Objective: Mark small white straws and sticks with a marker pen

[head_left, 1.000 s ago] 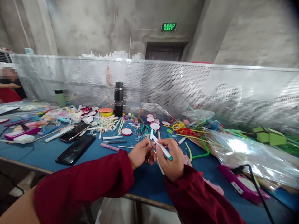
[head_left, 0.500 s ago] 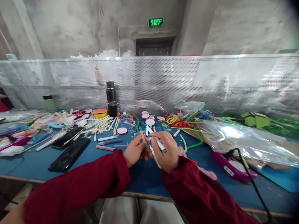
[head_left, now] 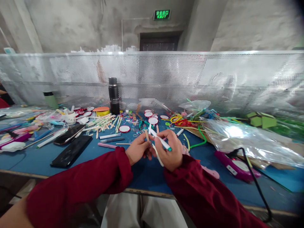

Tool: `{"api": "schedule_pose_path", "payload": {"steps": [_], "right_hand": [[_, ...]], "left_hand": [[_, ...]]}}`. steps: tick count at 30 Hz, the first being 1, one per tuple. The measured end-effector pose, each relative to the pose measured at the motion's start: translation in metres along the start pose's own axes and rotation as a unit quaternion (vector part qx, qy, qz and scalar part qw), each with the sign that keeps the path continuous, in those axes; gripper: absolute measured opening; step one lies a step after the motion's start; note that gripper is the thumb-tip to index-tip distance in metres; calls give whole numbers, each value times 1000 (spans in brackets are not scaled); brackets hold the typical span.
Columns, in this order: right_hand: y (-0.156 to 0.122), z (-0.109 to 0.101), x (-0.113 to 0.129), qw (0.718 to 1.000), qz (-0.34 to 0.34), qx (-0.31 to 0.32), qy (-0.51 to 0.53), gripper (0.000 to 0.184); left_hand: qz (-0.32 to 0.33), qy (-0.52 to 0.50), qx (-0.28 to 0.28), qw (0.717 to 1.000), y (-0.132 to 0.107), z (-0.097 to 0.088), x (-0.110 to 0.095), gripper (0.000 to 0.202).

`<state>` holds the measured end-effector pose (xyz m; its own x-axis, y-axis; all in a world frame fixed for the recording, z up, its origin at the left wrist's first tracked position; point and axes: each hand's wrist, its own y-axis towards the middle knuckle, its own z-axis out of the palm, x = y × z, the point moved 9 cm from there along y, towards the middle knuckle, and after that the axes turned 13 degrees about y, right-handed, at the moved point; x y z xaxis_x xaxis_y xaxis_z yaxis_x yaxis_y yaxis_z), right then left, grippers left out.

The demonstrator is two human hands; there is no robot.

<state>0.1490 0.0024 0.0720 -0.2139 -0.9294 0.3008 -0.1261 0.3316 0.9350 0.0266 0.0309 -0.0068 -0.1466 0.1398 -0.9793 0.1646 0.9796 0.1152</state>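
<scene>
My left hand (head_left: 138, 148) is closed around a flat wooden craft stick (head_left: 147, 135), which stands up between thumb and fingers. In my right hand (head_left: 171, 150) is a white marker pen (head_left: 163, 142) with a green end, slanting across the fingers with its other end toward the stick. Whether the pen touches the stick is too small to tell. A cream-coloured strip (head_left: 157, 155) shows below the right fingers; how it is held is hidden. Just beyond the hands lie green-handled pliers (head_left: 142, 123) and white discs with red rims (head_left: 153, 121).
Pens (head_left: 109, 136), two dark phones (head_left: 71, 151) and loose craft sticks (head_left: 101, 123) lie left. A black bottle (head_left: 114, 96) stands behind. Pipe cleaners (head_left: 201, 137), plastic wrapping (head_left: 242, 142) and a purple device (head_left: 235, 166) with a black cable are right. A perforated metal screen (head_left: 152, 79) borders the table.
The view has tipped slightly downward. My right hand has turned a little, so more of the white marker pen shows. Both hands keep their hold.
</scene>
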Motion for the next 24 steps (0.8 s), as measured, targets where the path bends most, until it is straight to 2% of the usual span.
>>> {"api": "schedule_pose_path", "payload": {"steps": [9,15,24], "right_hand": [[3,1,3,999,-23,9,35,13],[3,2,1,999,-17,14,31,13],[3,4,0,999,-14,17,29,15]], "left_hand": [[17,16,11,1000,1,3,2,46],[27,25,19,999,1,5,2,53],[28,39,18,999,0,5,-1,45]]}}
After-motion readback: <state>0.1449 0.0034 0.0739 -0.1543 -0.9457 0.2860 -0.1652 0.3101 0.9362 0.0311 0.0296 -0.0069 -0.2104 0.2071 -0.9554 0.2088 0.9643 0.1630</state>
